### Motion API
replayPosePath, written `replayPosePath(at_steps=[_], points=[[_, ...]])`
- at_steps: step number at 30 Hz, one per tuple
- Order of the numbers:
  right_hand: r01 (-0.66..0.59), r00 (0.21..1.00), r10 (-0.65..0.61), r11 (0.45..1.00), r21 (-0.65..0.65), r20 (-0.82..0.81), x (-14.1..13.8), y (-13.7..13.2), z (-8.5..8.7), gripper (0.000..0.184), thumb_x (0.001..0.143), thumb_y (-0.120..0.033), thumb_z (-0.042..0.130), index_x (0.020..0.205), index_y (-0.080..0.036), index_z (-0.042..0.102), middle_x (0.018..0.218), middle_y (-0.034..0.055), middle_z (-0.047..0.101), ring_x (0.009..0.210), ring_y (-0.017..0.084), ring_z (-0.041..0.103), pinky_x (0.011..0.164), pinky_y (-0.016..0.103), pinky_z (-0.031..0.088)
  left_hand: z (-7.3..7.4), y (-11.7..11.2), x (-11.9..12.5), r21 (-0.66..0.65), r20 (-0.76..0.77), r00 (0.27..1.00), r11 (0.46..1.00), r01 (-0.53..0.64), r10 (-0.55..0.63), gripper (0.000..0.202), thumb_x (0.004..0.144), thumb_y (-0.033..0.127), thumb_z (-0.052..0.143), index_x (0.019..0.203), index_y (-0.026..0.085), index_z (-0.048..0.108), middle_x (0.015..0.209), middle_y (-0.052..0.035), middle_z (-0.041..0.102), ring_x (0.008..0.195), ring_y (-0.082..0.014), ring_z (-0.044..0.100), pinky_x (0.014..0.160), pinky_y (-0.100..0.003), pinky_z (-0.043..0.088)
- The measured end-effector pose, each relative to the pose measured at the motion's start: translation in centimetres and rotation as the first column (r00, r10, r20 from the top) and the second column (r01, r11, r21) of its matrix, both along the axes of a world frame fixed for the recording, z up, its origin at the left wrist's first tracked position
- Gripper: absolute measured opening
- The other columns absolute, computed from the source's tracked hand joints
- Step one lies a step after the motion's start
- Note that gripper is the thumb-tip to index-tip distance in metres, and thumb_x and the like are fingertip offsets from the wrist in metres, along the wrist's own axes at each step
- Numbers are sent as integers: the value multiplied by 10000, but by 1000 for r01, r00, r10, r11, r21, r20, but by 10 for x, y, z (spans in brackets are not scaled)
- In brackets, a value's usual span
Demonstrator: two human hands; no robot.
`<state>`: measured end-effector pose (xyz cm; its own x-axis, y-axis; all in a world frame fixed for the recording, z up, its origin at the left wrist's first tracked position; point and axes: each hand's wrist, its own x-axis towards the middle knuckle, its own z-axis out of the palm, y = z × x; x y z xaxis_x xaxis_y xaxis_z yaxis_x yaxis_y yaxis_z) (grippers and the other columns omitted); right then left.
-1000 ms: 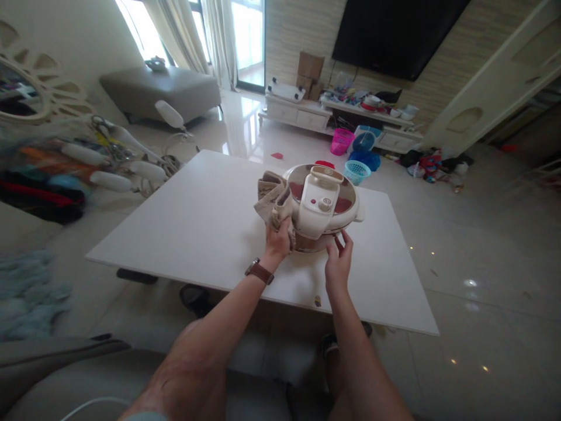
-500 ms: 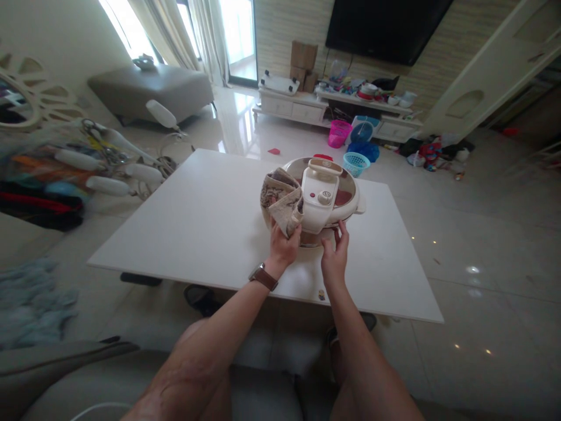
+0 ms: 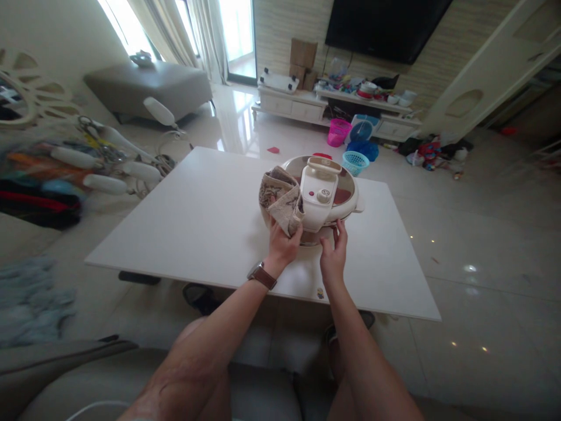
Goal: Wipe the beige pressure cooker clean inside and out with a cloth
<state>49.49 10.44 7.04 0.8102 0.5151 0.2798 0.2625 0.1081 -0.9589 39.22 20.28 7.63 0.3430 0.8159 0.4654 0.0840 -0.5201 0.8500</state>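
Observation:
An electric cooker (image 3: 316, 199), cream-white with a clear lid, a handle and a knob on its front, stands on the white table (image 3: 184, 216). My left hand (image 3: 284, 241), below a brown-strapped watch (image 3: 262, 275), is closed on a folded patterned cloth (image 3: 283, 202), which lies against the cooker's left side. My right hand (image 3: 333, 254) is at the cooker's front right, with fingertips at the lower edge of its rim and the thumb apart from the fingers. It holds nothing that I can see. The cooker's far side is hidden.
A small sticker (image 3: 320, 293) marks the table's near edge. Beyond the table, a pink basket (image 3: 339, 133) and a light-blue basket (image 3: 355, 162) stand on the floor. A lamp with several white shades (image 3: 142, 171) is at the left, close to the table. A grey sofa (image 3: 263, 389) is beneath me.
The view has shifted very slightly. Both hands, the cloth and the cooker keep practically the same places relative to each other.

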Motion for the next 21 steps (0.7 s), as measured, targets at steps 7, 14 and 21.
replayPosePath(at_steps=[7,14,21], points=[[3,1000,-3,1000,-9,19,2,0,-3,690,808,-292,608,1484,-256,477,1646,81,358,1522,242,349,1282,510,223,2,0,0,73,9,999,996,-54,53,497,934,326,583,1429,291,599,1552,-14,528,1619,-195,13,1337,-521,76],[4,1000,-4,1000,-11,15,3,0,-4,700,806,-293,606,1490,-237,469,1645,98,356,1514,239,360,1280,507,228,2,0,1,80,12,998,995,-57,56,540,929,325,588,1468,305,563,1565,-9,511,1618,-195,21,1338,-526,72],[16,1000,-16,1000,-17,19,3,0,-4,693,800,-295,610,1478,-246,480,1630,92,377,1508,246,369,1276,519,236,2,0,1,66,21,999,997,-51,50,474,928,339,592,1399,295,626,1515,-30,565,1617,-195,49,1334,-508,71]])
